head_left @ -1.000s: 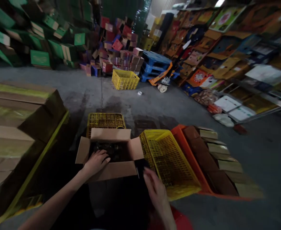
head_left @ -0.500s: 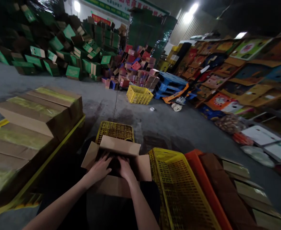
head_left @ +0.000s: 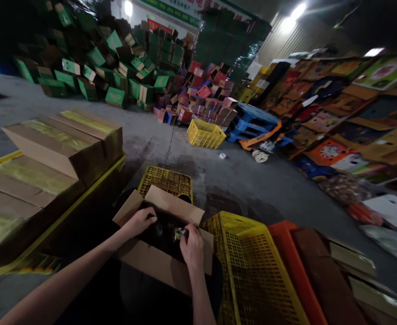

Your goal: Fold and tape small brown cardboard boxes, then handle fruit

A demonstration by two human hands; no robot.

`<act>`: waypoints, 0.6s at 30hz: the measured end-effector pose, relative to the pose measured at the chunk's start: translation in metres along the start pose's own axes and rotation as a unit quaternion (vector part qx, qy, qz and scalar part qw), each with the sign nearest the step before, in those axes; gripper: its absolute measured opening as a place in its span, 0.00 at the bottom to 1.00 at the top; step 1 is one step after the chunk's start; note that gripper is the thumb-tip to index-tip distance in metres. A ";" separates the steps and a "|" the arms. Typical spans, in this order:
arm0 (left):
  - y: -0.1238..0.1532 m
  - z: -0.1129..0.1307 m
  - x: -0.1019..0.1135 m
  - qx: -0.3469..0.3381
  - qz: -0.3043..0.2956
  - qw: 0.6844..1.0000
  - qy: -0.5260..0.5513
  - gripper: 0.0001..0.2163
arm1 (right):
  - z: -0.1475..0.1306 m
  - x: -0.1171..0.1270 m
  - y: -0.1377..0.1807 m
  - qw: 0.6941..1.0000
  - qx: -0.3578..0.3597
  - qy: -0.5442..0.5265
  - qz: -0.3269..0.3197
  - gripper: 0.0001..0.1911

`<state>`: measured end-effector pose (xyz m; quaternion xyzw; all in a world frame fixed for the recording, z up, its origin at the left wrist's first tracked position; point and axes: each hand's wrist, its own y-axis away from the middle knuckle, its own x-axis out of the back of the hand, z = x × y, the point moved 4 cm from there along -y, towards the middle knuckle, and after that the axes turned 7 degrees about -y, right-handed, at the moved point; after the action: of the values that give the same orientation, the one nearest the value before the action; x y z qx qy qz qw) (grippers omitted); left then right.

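Note:
An open cardboard box point(head_left: 157, 266) rests in front of me with its flaps folded outward. Its inside is dark, and a few glints show there. At the left end of the box my left hand point(head_left: 140, 223) is closed, thumb and fingers brought together; whatever they hold is too dark to make out. Over the right end, my right hand point(head_left: 193, 247) is closed on a small piece of shiny, clear-looking plastic point(head_left: 179, 233). What lies deeper in the box cannot be made out.
Taped cartons point(head_left: 49, 140) fill a yellow-rimmed crate on my left. To my right stand a yellow crate point(head_left: 249, 253) and an orange crate point(head_left: 286, 234). Another yellow crate point(head_left: 166, 178) lies just beyond the box. Farther off are a pallet jack point(head_left: 262, 140) and blue pallets point(head_left: 252, 118).
Both hands have come up from deep inside the box and moved apart, the right one now with shiny plastic in its fingers. The box has turned slightly, and my view has shifted left.

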<state>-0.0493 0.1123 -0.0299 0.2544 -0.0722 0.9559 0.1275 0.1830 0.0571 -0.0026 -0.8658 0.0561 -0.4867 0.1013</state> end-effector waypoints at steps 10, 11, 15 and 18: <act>-0.004 0.021 0.012 -0.031 -0.023 0.987 0.156 0.20 | 0.006 0.005 0.000 0.991 0.000 -0.122 0.046 0.20; -0.002 0.026 0.011 -0.061 -0.067 0.985 0.145 0.19 | 0.006 0.005 0.001 0.991 0.013 -0.128 0.043 0.22; 0.005 0.020 0.005 -0.058 -0.132 0.987 -0.071 0.17 | 0.008 0.002 0.004 0.990 0.054 -0.122 0.038 0.24; 0.007 0.000 -0.011 0.004 -0.190 0.944 -0.270 0.32 | 0.009 0.001 0.004 0.993 0.045 -0.102 0.036 0.25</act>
<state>-0.0418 0.1038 -0.0357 0.5128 -0.0501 0.8096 0.2812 0.1907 0.0545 -0.0074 -0.9030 0.0544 -0.3938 0.1628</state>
